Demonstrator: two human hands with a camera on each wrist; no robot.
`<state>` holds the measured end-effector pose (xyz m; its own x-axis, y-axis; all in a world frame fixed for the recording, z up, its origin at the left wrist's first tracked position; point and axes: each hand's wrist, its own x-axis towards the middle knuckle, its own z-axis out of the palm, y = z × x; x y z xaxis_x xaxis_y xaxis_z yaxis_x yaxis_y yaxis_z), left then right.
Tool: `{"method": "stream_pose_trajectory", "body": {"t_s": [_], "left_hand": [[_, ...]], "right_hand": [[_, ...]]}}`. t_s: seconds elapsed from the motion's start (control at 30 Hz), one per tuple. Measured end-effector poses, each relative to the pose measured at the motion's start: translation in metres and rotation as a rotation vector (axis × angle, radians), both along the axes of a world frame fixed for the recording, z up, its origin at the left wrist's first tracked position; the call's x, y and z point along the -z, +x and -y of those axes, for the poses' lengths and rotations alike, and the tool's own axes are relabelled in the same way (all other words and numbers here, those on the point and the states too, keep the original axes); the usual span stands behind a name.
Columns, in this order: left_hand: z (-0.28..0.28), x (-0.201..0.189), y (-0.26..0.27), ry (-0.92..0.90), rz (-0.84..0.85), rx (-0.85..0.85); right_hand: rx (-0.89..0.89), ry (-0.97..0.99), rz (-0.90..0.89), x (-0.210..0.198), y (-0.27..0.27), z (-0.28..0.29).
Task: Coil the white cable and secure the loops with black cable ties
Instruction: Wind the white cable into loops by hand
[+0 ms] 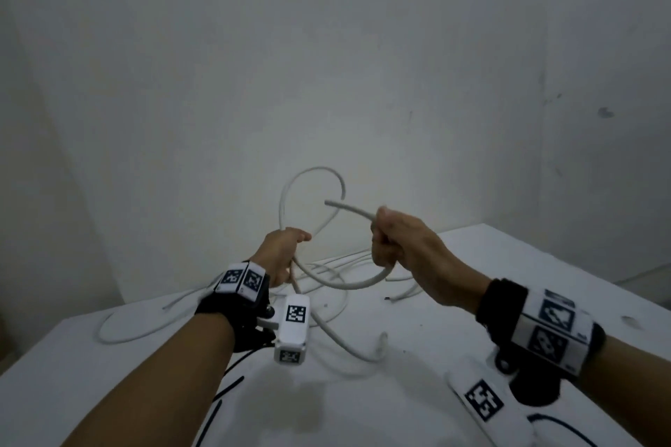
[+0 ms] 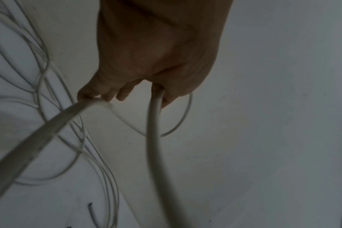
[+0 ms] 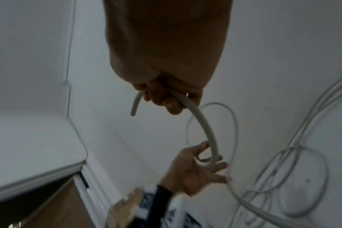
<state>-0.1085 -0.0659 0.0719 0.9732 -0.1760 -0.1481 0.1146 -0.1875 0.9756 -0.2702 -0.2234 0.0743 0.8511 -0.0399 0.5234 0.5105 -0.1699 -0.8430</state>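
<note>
The white cable (image 1: pixel 357 285) sags in an arc between my two hands above the white table (image 1: pixel 392 410). My right hand (image 1: pixel 394 241) grips it in a fist a short way from its free end (image 1: pixel 328 202), which sticks out to the left. My left hand (image 1: pixel 281 254) holds the cable with curled fingers, and one loop (image 1: pixel 312 170) stands up above it. In the right wrist view the cable (image 3: pixel 205 123) curves from my right hand (image 3: pixel 162 95) down to my left hand (image 3: pixel 195 169). The left wrist view shows my left hand (image 2: pixel 137 80) with two cable runs (image 2: pixel 152 138) leaving it. Black strips (image 1: pixel 229 388), likely cable ties, lie by my left forearm.
More slack cable (image 1: pixel 120 332) lies in loose loops over the table's left and middle. A bare grey wall (image 1: pixel 326 65) rises close behind. The table's far right corner (image 1: pixel 486 226) is near my right hand. A brown box (image 3: pixel 59 212) sits below the table's edge.
</note>
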Motion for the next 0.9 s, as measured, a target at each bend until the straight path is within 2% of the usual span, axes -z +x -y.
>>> {"method": "stream_pose_trajectory", "body": {"t_s": [0.1, 0.17, 0.27, 0.33, 0.43, 0.57, 0.63, 0.77, 0.9], "left_hand": [[-0.003, 0.011, 0.004, -0.065, 0.049, 0.016], [-0.004, 0.015, 0.002, -0.195, 0.009, 0.037], [-0.011, 0.009, 0.004, -0.530, -0.103, 0.008], [-0.019, 0.002, 0.009, -0.605, -0.131, -0.013], [-0.023, -0.003, 0.007, -0.399, 0.017, 0.004], [-0.017, -0.012, -0.013, -0.197, 0.140, 0.193], [-0.016, -0.019, -0.022, -0.120, 0.206, 0.258], [-0.013, -0.028, -0.034, 0.018, 0.420, 0.257], [-0.011, -0.031, -0.040, -0.029, 0.486, 0.302]], "right_hand": [[-0.015, 0.218, -0.043, -0.020, 0.008, 0.005], [-0.019, 0.269, -0.060, -0.028, 0.012, 0.010], [-0.017, 0.150, -0.075, -0.029, 0.014, 0.017], [-0.038, 0.068, -0.114, -0.023, 0.014, 0.022], [0.017, -0.133, -0.141, -0.012, 0.018, 0.025], [0.191, -0.447, -0.191, -0.004, 0.033, 0.017], [0.243, -0.535, -0.199, -0.005, 0.042, 0.014], [0.321, -0.515, -0.134, -0.008, 0.054, 0.011], [0.349, -0.459, -0.079, -0.007, 0.062, 0.004]]}}
